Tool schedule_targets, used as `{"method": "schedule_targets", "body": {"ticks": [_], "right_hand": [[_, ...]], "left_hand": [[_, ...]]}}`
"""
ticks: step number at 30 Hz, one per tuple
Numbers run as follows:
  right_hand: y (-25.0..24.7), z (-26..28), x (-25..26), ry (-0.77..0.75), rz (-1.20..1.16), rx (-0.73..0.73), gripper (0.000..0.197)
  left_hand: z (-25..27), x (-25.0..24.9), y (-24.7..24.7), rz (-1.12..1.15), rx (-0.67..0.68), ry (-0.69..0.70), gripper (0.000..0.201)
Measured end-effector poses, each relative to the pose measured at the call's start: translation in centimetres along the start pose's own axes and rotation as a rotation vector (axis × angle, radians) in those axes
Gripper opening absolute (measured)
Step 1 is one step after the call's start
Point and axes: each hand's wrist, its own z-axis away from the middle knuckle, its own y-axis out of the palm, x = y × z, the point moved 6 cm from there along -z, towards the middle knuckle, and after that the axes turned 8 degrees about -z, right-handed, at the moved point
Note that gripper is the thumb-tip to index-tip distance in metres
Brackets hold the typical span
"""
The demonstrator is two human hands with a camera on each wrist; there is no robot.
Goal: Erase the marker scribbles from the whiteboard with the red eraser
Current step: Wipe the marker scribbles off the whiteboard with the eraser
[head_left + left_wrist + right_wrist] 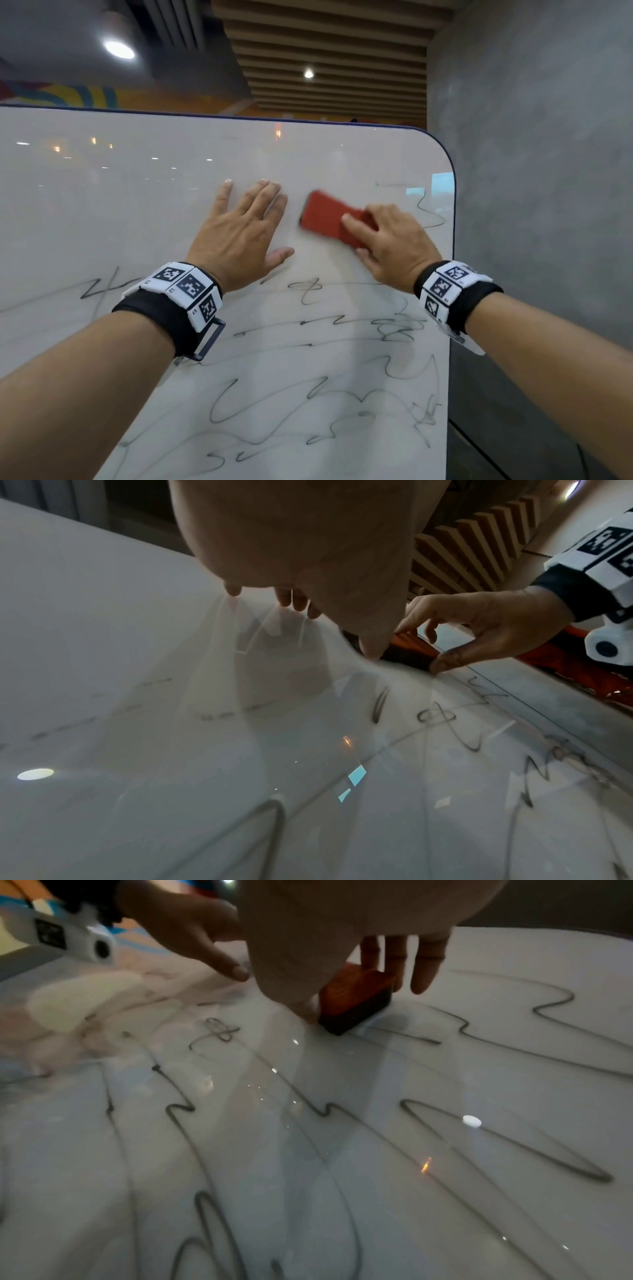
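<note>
A white whiteboard (154,192) with a dark rounded frame fills the head view. Black marker scribbles (308,404) cover its lower half, and a short squiggle (430,209) sits near the right edge. My right hand (390,246) grips the red eraser (325,219), which lies flat on the board and looks motion-blurred. In the right wrist view the eraser (356,1001) shows a red top and a black felt underside, held between thumb and fingers. My left hand (243,233) presses flat on the board just left of the eraser, fingers straight. The board's upper area is wiped.
A grey concrete wall (548,205) stands close to the board's right edge. Slatted wooden ceiling panels (325,51) and ceiling lights are above. Both wrists wear black bands with black-and-white marker tags.
</note>
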Motion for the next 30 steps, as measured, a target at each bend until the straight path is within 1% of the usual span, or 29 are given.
{"method": "schedule_targets", "body": {"ticks": [1,2,3,6,7,8,9,12,13,14,15,17,18,19,20,22,23,24,25,26,29,30], "right_hand": [[0.3,0.3,0.4,-0.08,0.026,0.039,0.057],[0.3,0.2,0.3,-0.092,0.034,0.054,0.056],[0.1,-0.1,-0.3,-0.048,0.031,0.048,0.056],[-1.2,-0.7,-2.9,0.257,-0.021,-0.033,0.059],[-1.4,-0.7,-3.3,0.325,-0.027,-0.051,0.06],[-1.3,-0.6,-3.1,0.332,-0.026,-0.055,0.06],[-1.1,-0.4,-2.4,0.271,-0.018,-0.048,0.059],[0.4,0.7,0.1,-0.052,0.021,0.066,0.058],[0.5,0.9,0.1,-0.099,0.033,0.092,0.058],[0.4,0.7,-0.5,-0.089,0.037,0.096,0.058],[0.1,0.4,-1.4,-0.018,0.028,0.079,0.059],[-0.9,0.1,-3.4,0.209,-0.009,-0.003,0.06],[-1.2,0.2,-3.7,0.279,-0.018,-0.034,0.06],[-1.1,0.4,-3.3,0.278,-0.016,-0.042,0.06],[-0.8,0.7,-2.3,0.21,-0.007,-0.031,0.06],[0.5,1.7,0.2,-0.007,0.006,0.048,0.059],[0.8,2.1,0.8,-0.07,0.01,0.081,0.058],[0.9,2.2,0.6,-0.083,0.011,0.088,0.058],[0.7,1.9,0.1,-0.051,0.013,0.075,0.059],[0.5,1.6,-0.8,0.024,0.006,0.051,0.06],[-0.5,1.2,-3.4,0.336,-0.053,-0.064,0.061],[-0.5,1.3,-3.5,0.368,-0.054,-0.077,0.06]], "left_hand": [[0.0,0.0,0.0,-0.002,-0.001,0.0,0.081],[0.0,0.0,0.1,-0.005,-0.001,0.001,0.081],[-0.1,0.0,0.1,-0.009,0.0,0.0,0.082],[0.0,-0.1,0.1,-0.017,0.007,0.001,0.083],[-0.1,-0.2,0.1,-0.025,0.013,0.002,0.085],[-0.1,-0.2,0.2,-0.03,0.016,0.003,0.086],[-0.1,-0.3,0.2,-0.032,0.015,0.002,0.087],[-0.4,-0.6,0.2,-0.041,0.024,-0.007,0.092],[-0.6,-0.7,0.2,-0.046,0.034,-0.008,0.093],[-0.7,-0.8,0.2,-0.048,0.042,-0.009,0.094],[-1.0,-0.9,0.1,-0.051,0.048,-0.009,0.095],[-1.4,-1.2,0.0,-0.059,0.069,-0.004,0.097],[-1.7,-1.4,0.1,-0.061,0.082,-0.004,0.097],[-1.8,-1.5,0.0,-0.058,0.091,-0.007,0.097],[-2.0,-1.7,0.0,-0.052,0.093,-0.012,0.097],[-2.1,-1.9,0.0,-0.046,0.089,-0.019,0.096],[-2.1,-1.9,0.1,-0.047,0.088,-0.019,0.096],[-2.2,-2.0,0.1,-0.046,0.087,-0.019,0.097],[-2.1,-2.0,0.1,-0.043,0.087,-0.019,0.097],[-2.1,-2.0,0.1,-0.041,0.094,-0.018,0.098],[-2.1,-2.1,0.2,-0.059,0.112,-0.011,0.1],[-2.0,-2.1,0.2,-0.059,0.107,-0.009,0.1]]}}
